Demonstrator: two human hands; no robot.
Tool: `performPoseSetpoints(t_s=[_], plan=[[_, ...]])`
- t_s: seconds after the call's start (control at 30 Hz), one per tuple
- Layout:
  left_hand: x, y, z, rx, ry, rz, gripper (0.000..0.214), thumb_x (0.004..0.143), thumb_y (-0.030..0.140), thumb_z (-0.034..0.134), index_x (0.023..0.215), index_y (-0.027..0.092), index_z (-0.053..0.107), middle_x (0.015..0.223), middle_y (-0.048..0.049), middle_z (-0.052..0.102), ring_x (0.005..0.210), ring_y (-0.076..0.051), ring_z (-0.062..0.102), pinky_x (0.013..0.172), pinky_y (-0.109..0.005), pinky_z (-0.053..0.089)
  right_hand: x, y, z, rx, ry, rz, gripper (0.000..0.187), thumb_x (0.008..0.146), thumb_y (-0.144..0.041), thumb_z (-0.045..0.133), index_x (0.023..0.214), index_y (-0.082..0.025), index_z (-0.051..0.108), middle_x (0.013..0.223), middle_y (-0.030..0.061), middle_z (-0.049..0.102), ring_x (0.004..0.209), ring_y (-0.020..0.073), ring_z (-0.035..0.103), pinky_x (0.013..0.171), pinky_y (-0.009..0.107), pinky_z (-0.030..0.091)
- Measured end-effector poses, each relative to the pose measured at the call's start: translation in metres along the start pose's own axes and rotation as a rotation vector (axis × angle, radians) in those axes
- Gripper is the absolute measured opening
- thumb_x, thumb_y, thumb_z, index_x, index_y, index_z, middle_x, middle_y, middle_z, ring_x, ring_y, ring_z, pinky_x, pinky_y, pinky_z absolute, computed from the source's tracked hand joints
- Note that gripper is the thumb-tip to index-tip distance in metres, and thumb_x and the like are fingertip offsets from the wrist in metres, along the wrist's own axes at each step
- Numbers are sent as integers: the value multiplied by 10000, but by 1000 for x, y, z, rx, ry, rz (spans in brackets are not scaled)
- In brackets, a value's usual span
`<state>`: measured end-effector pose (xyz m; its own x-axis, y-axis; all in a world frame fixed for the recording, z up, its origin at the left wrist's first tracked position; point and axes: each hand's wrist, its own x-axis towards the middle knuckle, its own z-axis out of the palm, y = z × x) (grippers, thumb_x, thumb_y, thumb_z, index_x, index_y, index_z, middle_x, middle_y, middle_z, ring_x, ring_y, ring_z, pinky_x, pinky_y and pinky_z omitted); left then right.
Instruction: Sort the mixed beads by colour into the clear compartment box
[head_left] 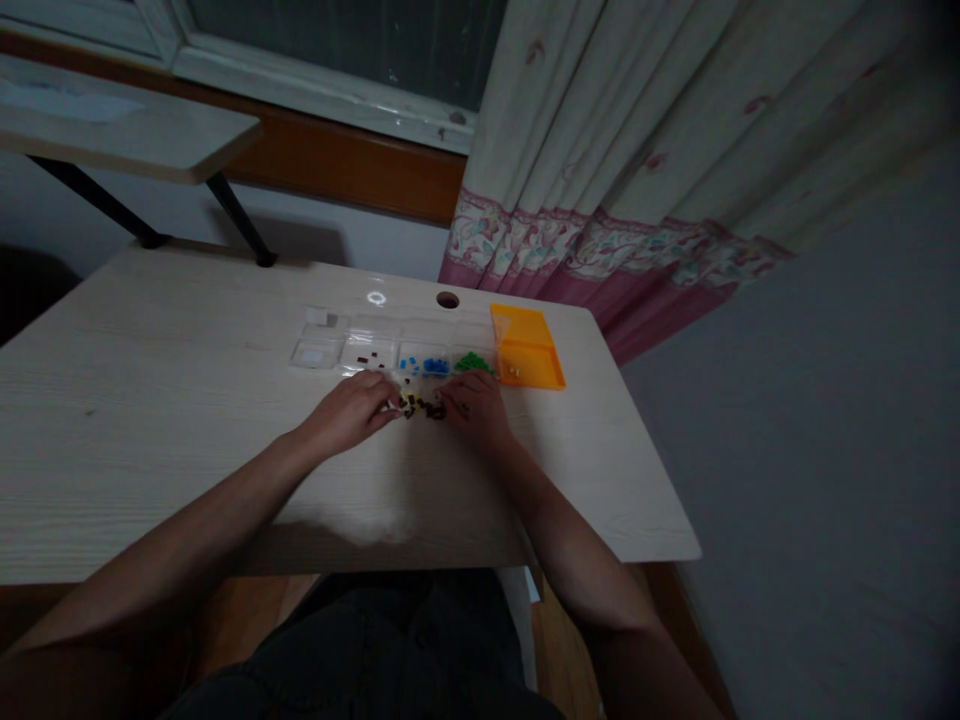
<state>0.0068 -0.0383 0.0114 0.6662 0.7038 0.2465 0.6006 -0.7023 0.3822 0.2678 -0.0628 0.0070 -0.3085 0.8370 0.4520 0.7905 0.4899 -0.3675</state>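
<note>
A small pile of loose brown, yellow and white pieces [430, 409], like tiny building bricks, lies on the table between my hands. My left hand [360, 408] is at the pile's left side, thumb and fingertips pinched together; whatever is in them is too small to name. On the right side my right hand [476, 405] reaches in with its fingers drawn together, and what they grip cannot be made out. Just beyond the hands, a clear compartment box [367, 368] holds dark red pieces [363, 359], blue pieces [436, 366] and green pieces [472, 362] in separate compartments.
An open orange case [534, 365] with a few pale pieces stands right of the clear box. Behind them the pale wooden table [187, 400] has a round cable hole [448, 300]. A raised shelf [150, 140] stands at the back left, and a curtain [600, 180] hangs behind the table.
</note>
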Motion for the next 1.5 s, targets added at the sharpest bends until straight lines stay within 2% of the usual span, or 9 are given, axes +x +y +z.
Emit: performPoseSetpoints(t_s=[0.1, 0.3, 0.6, 0.9, 1.3, 1.5], plan=[[0, 0, 2, -7, -5, 16, 142, 943, 315, 655, 1025, 199, 654, 998, -87, 653, 969, -262, 602, 853, -406, 505, 0, 1, 1, 3, -4, -2, 201, 982, -307, 601, 964, -249, 793, 964, 62, 763, 1014, 245, 610, 945, 422, 467], [1, 1, 7, 10, 15, 22, 148, 992, 302, 564, 965, 188, 656, 948, -90, 643, 965, -265, 589, 864, -404, 494, 0, 0, 0, 7, -10, 0, 184, 972, -307, 623, 970, -241, 795, 958, 68, 758, 1018, 243, 610, 951, 410, 464], [2, 3, 9, 30, 13, 44, 173, 1000, 300, 552, 955, 169, 655, 951, -97, 645, 951, -264, 586, 857, -405, 492, 0, -1, 1, -3, -31, -61, 169, 965, -258, 630, 985, -215, 792, 955, 71, 754, 1013, 227, 608, 956, 382, 448], [1, 3, 10, 34, 18, 54, 196, 976, 343, 614, 1078, 186, 670, 1037, -98, 661, 1011, -272, 599, 896, -431, 499, -1, 0, 1, 3, -44, -72, 178, 972, -253, 613, 989, -219, 787, 945, 67, 748, 992, 221, 601, 953, 381, 449], [4, 8, 17, 68, 73, 55, 177, 1009, 255, 522, 959, 152, 658, 944, -103, 648, 930, -262, 588, 842, -419, 500, -4, -1, 8, 7, -17, -91, 156, 973, -261, 626, 975, -228, 779, 937, 44, 754, 988, 217, 613, 951, 384, 442], [6, 12, 20, 45, 119, 11, 175, 1006, 256, 526, 933, 164, 655, 922, -97, 645, 930, -267, 581, 839, -420, 485, -3, -10, 11, -2, -67, -133, 143, 969, -287, 652, 997, -247, 787, 963, 34, 764, 1011, 204, 603, 965, 377, 413]])
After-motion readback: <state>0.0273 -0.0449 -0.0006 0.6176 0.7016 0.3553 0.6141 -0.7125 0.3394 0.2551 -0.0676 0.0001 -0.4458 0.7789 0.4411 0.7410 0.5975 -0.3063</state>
